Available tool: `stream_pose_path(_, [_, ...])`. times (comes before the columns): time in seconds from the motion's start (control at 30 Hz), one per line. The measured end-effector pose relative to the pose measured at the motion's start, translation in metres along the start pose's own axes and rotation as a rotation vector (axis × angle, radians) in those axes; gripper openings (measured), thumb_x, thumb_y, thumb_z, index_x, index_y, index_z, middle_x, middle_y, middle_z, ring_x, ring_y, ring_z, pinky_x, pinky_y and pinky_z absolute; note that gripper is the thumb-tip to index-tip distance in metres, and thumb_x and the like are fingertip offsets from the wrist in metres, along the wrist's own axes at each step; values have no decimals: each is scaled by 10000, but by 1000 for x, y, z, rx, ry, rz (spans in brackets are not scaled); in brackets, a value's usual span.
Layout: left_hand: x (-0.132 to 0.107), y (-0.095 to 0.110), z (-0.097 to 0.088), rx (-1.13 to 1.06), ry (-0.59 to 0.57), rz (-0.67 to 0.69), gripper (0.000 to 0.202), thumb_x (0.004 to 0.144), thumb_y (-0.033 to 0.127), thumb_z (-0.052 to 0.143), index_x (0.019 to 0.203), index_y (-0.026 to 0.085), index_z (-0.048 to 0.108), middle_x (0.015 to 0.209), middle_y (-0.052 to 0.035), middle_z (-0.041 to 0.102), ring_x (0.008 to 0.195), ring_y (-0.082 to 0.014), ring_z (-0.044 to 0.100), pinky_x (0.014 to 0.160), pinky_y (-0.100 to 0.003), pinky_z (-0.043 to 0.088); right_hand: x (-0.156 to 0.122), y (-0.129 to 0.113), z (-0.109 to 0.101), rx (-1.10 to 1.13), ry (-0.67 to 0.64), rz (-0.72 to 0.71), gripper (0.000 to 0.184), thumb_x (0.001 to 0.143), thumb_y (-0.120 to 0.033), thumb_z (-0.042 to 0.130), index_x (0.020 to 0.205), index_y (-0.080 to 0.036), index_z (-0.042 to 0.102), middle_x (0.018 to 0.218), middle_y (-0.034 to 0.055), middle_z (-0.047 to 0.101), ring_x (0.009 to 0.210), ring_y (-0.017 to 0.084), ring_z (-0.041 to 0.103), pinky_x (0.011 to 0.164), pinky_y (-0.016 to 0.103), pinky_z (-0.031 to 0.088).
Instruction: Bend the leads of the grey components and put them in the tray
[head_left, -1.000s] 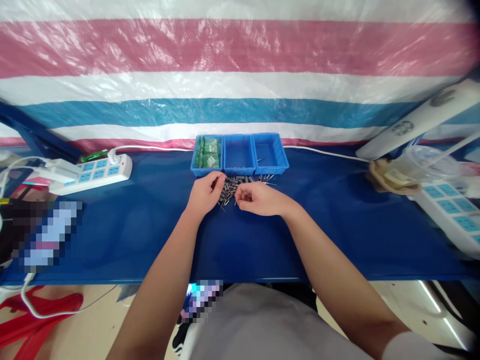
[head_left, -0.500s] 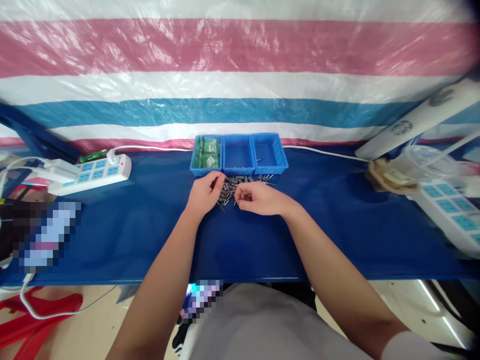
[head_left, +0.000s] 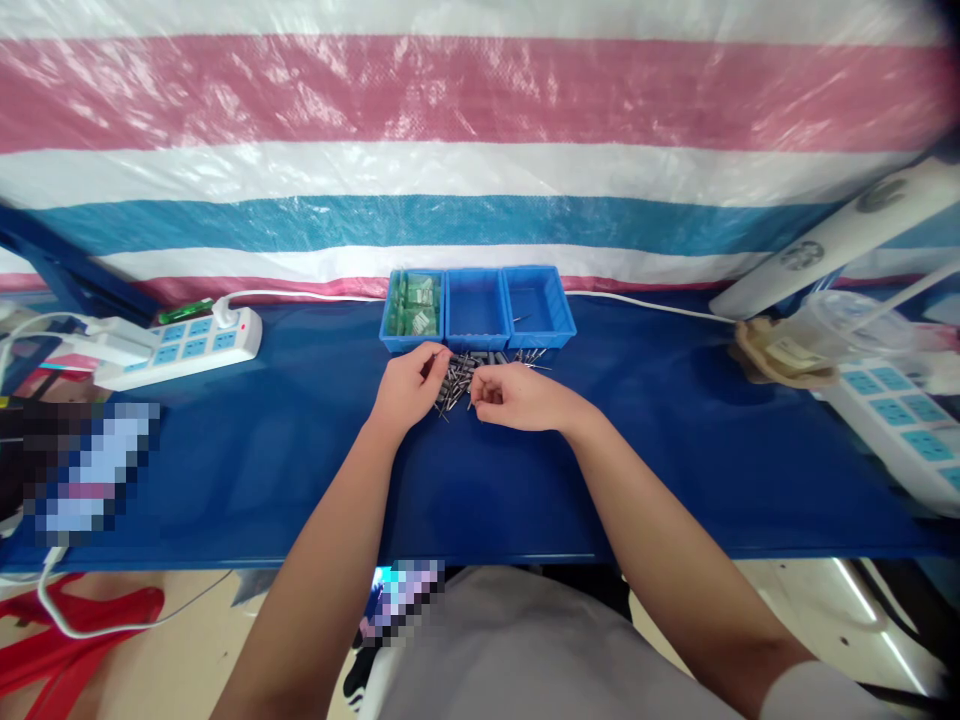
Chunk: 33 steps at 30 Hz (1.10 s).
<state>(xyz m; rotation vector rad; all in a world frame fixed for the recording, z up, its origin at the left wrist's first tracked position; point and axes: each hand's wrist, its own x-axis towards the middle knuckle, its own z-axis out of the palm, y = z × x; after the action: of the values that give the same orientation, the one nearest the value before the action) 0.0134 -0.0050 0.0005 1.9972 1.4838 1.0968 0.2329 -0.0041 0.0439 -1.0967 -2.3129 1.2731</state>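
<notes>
Metal bits (head_left: pixel 456 388), slim, some dark and some silvery, heaped loosely toward the back of the blue table (head_left: pixel 495 490), between the two hands. Nearest of all, below the table's front edge, a grey shirt (head_left: pixel 510 640), with a lit phone (head_left: pixel 401 600), blurred out in squares, just to its left. Farther in, over the table, both bare forearms (head_left: pixel 334 555), reaching forward and converging on the heap. At the heap's left side, left hand (head_left: pixel 409 385), thumb and fingers drawn close with only a narrow gap; impossible to tell whether pinching any bit. At the right side, right hand (head_left: pixel 517 397), fingers curled inward and thumb close to them (tips too small and shaded to read); hold on a bit likewise impossible to tell. Past the hands, more bits fanned out to the right. Off to the right, a white power strip (head_left: pixel 900 415) and a clear cup (head_left: pixel 840 325); off to the left, another strip (head_left: pixel 191 345) with plugs in it. Then, side by side, three blue bins: left bin (head_left: pixel 412 346) with green packets (head_left: pixel 420 305), middle bin (head_left: pixel 475 312), right bin (head_left: pixel 541 305) with a thin dark piece (head_left: pixel 522 318) inside. Farthest back, a shiny striped sheet (head_left: pixel 450 100) in red, white and blue.
</notes>
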Motion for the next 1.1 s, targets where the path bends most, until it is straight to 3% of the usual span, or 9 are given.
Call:
stream_pose_path(0.2, [1,-1,0,-14,6,19,296,1005,407,517,988,198,727,803,-7,721,662,-127,610,648,-240,458,1,-1,1,84,67,-3,51,795,-204,620,846,-200,617,750,-5,672,661,143,609,614,264,459])
stream_pose_path(0.43, [-1,-2,3,-102,-18,31,198,943,357,617,977,198,731,631,38,601,542,-96,520,569,-227,424,14,4,13,407,484,-51,89,804,-250,659,852,-202,601,698,-23,611,613,123,554,588,263,450])
stream_pose_path(0.53, [-2,-2,5,-137,-51,60,171,887,294,675,1018,204,736,607,56,566,522,-85,507,567,-213,439,22,7,21,513,597,-30,122,808,-288,673,862,-206,601,735,-6,649,628,128,585,574,263,454])
stream_pose_path(0.77, [-2,0,5,-162,-33,79,171,901,349,698,958,199,757,584,52,558,503,-75,481,530,-207,414,29,5,28,732,576,13,193,777,-335,729,845,-207,601,757,12,706,678,150,668,572,262,492])
stream_pose_path(1.1, [0,-3,5,-137,33,95,174,945,347,654,998,210,747,593,50,572,532,-90,515,569,-217,444,31,11,26,721,630,58,218,772,-357,753,859,-205,622,803,34,733,678,151,653,557,263,487])
